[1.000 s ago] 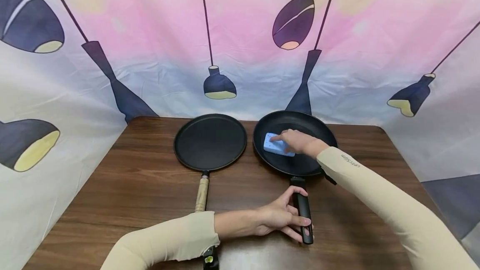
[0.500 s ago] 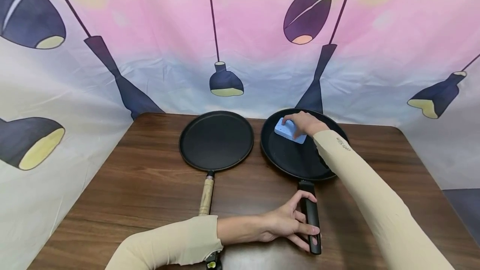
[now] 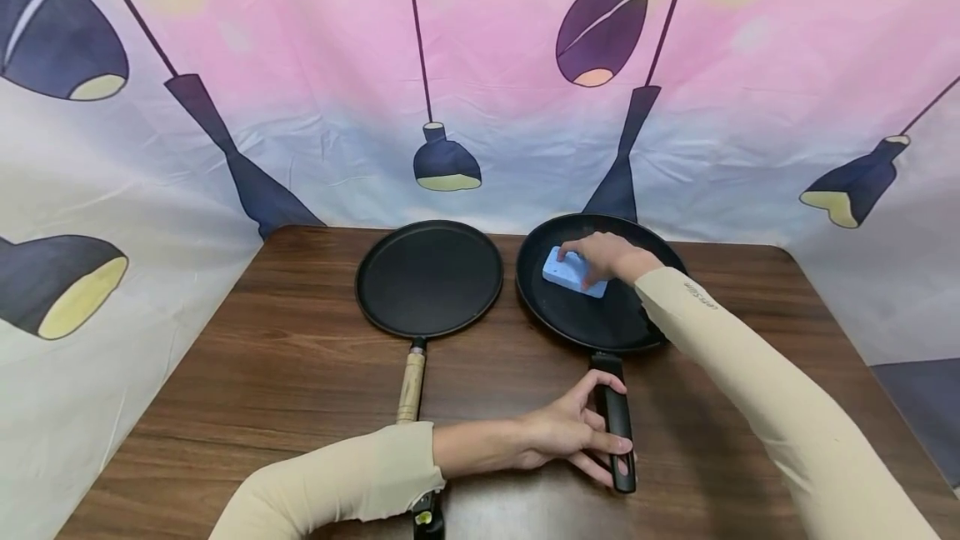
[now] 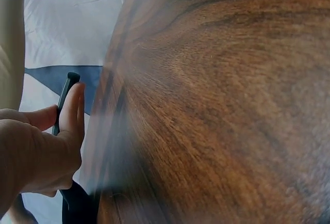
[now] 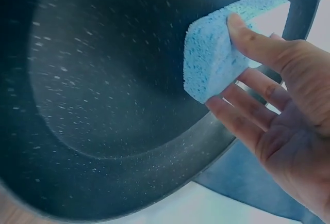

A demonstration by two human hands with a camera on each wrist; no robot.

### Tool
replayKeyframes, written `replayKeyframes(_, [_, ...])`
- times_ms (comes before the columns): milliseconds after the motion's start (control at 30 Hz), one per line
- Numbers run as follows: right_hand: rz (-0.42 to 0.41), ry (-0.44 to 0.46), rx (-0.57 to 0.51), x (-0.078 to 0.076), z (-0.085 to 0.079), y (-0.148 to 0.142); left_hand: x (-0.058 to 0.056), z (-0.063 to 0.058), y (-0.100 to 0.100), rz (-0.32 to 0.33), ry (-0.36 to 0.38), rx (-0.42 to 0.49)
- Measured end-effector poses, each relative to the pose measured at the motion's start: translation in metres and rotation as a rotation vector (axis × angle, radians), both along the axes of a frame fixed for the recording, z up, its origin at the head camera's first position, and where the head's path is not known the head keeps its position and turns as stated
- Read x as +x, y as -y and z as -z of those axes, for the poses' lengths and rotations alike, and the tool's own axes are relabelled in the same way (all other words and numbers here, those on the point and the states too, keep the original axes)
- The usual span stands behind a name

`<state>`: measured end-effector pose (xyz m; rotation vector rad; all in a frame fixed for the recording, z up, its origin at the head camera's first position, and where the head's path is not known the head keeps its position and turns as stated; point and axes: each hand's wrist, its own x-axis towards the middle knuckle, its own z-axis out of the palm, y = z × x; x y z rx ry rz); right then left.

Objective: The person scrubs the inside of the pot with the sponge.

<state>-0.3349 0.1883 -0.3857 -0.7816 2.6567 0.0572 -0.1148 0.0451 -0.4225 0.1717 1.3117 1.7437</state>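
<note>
A dark frying pan stands at the back right of the table, its black handle pointing toward me. My left hand grips that handle, thumb on one side and fingers on the other; the left wrist view shows the handle between them. In the right wrist view my right hand holds a light blue sponge between thumb and fingers. That sponge lies against the pan's inner surface, left of its middle. Pale specks dot the pan's inside up close.
Left of the frying pan lies a flat round griddle pan with a wooden handle, partly under my left sleeve. Both stand on a brown wooden table. A cloth backdrop printed with lamps hangs behind the table's far edge.
The sponge in my right hand went toward the pan's far side, then came back a little toward me. My left hand keeps its grip on the handle. The head view shifted slightly.
</note>
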Motion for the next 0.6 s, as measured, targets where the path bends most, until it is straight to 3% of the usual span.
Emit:
replayKeyframes(200, [-0.104, 0.016, 0.005, 0.024, 0.000, 0.000, -0.002, 0.000, 0.003, 0.000, -0.005, -0.006])
replayKeyframes(333, [-0.138, 0.037, 0.009, 0.031, 0.000, 0.002, -0.004, 0.001, 0.004, -0.008, 0.001, -0.010])
replayKeyframes(467, [-0.127, 0.030, 0.007, 0.024, -0.003, 0.000, -0.004, 0.003, 0.001, -0.014, 0.009, -0.001])
replayKeyframes(600, [-0.061, 0.033, -0.019, 0.009, -0.003, -0.005, 0.000, 0.006, -0.005, -0.016, 0.014, 0.005])
